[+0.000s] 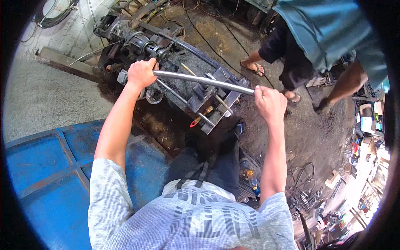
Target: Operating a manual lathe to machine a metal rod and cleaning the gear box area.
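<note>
Both hands busy: left hand closed round one end of long, silvery metal rod, right hand gripping other end, arms stretched forward. Rod held slantwise above grey metal lathe-like machine, left end near round steel chuck. Below, small red-tipped tool with wooden handle. Over right, co-worker in loose teal shirt, leaning. Low left, rust-streaked blue metal panel.

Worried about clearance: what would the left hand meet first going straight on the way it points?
Likely the ringed metal cylinder, just beyond the left hand in the picture; depth is unclear, so it might pass above.
</note>
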A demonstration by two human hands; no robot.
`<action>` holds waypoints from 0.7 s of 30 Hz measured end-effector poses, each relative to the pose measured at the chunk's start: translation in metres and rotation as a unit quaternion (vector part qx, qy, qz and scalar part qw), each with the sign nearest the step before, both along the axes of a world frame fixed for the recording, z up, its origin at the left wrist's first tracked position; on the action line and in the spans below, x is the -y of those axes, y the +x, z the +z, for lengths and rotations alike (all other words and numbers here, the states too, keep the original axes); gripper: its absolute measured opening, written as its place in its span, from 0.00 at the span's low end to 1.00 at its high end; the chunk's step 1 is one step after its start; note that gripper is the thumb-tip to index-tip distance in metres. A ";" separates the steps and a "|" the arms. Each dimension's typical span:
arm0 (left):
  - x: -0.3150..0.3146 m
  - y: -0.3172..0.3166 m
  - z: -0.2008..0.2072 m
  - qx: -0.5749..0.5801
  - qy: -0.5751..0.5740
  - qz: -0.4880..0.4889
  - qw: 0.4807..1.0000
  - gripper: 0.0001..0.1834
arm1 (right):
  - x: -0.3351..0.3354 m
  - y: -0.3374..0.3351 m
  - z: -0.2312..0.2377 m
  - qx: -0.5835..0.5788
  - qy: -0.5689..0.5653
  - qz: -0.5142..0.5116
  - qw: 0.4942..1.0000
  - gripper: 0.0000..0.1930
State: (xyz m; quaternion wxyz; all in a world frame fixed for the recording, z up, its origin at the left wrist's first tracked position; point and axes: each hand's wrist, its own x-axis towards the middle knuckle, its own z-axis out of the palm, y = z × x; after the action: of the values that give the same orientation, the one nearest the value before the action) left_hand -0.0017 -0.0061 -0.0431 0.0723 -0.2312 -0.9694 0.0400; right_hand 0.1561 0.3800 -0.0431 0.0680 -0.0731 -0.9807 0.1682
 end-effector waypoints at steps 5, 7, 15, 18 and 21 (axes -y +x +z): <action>0.010 -0.021 -0.013 -0.033 0.005 -0.055 0.998 0.11 | 0.014 0.011 0.002 -0.020 0.011 -0.028 0.999 0.20; 0.013 -0.029 -0.015 -0.035 0.018 -0.073 0.997 0.11 | 0.020 0.011 0.007 -0.010 0.011 -0.040 0.999 0.20; 0.013 -0.052 -0.022 -0.050 0.034 -0.140 0.988 0.10 | 0.034 0.020 0.010 -0.008 0.031 -0.086 0.996 0.20; 0.013 -0.060 -0.029 -0.067 0.038 -0.174 0.982 0.11 | 0.041 0.024 0.014 0.013 0.030 -0.103 0.994 0.20; 0.016 -0.066 -0.032 -0.074 0.043 -0.190 0.978 0.11 | 0.046 0.024 0.017 0.030 0.037 -0.115 0.992 0.20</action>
State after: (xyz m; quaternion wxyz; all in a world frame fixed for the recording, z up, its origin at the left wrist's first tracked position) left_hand -0.0672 -0.0221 -0.0747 0.1599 -0.4039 -0.9007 0.0007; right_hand 0.1803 0.3341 -0.0265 0.0599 -0.1878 -0.9729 0.1209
